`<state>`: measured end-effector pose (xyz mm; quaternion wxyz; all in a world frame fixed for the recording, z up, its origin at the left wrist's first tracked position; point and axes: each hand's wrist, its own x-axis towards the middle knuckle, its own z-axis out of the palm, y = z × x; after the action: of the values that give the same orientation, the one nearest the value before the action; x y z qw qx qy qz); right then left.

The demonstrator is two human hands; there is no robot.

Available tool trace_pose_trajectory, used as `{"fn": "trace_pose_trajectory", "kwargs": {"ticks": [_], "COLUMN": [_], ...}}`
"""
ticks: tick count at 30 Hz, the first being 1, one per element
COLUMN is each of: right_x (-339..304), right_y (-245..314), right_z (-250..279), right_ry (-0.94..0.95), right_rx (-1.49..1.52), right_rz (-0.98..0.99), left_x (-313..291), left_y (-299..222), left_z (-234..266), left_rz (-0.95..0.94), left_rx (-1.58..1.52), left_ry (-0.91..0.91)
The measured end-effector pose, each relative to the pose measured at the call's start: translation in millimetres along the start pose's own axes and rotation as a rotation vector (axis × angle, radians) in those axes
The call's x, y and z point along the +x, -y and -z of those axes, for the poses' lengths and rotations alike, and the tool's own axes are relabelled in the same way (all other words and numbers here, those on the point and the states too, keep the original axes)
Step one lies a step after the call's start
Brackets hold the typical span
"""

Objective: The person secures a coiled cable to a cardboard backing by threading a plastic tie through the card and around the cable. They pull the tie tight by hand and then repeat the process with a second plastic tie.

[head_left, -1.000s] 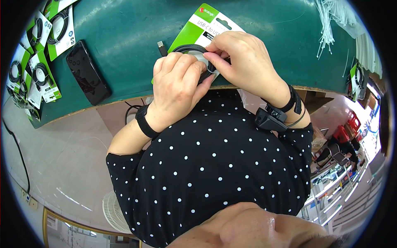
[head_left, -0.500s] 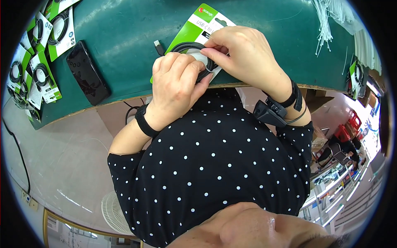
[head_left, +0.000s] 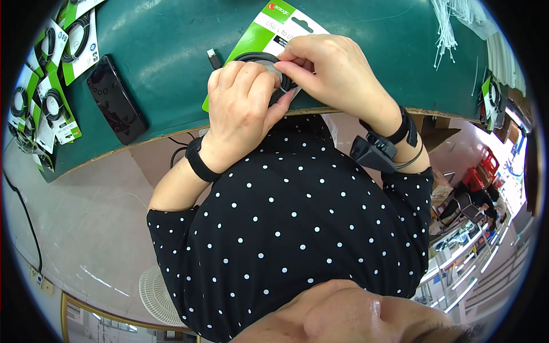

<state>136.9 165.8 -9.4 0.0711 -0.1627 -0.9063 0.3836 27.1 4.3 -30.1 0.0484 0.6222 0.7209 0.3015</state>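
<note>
A black cable coil point(head_left: 257, 56) is laid on a green and white card point(head_left: 243, 43), near the six o'clock edge of the green table point(head_left: 166, 46). Around the coil, at about four o'clock, a pale band point(head_left: 287, 90) is seen. By the left hand point(head_left: 243, 94) the coil is clamped from the seven o'clock side, with the fingers curled over it. The thumb and forefinger of the right hand point(head_left: 317, 62) are brought nearly together at the coil's one o'clock rim; whether something thin is pinched there cannot be told. For good work, it seems, the coil should be pressed flat and round, and the plug point(head_left: 213, 59), sticking out toward ten o'clock, should be kept free. Farther away, a phone point(head_left: 117, 100) and other packs point(head_left: 53, 106) are found toward nine o'clock, and white ties point(head_left: 444, 34) toward two.
</note>
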Motion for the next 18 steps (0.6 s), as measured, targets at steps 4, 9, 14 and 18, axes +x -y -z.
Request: {"fn": "trace_pose_trajectory", "kwargs": {"ticks": [4, 9, 14, 18], "right_x": [-7, -19, -18, -16], "right_y": [-9, -29, -31, -33], "right_z": [14, 19, 18, 17], "right_ry": [0.038, 0.009, 0.026, 0.009], "right_rx": [0.153, 0.165, 0.110, 0.110], "right_rz": [0.037, 0.258, 0.303, 0.335], "left_x": [0, -3, -2, 0], "left_y": [-1, 0, -1, -1], "left_z": [2, 1, 3, 4], "left_rz": [0.022, 0.013, 0.017, 0.003], "left_rx": [-0.010, -0.018, -0.019, -0.037], "left_ry": [-0.004, -0.004, -0.005, -0.014]}}
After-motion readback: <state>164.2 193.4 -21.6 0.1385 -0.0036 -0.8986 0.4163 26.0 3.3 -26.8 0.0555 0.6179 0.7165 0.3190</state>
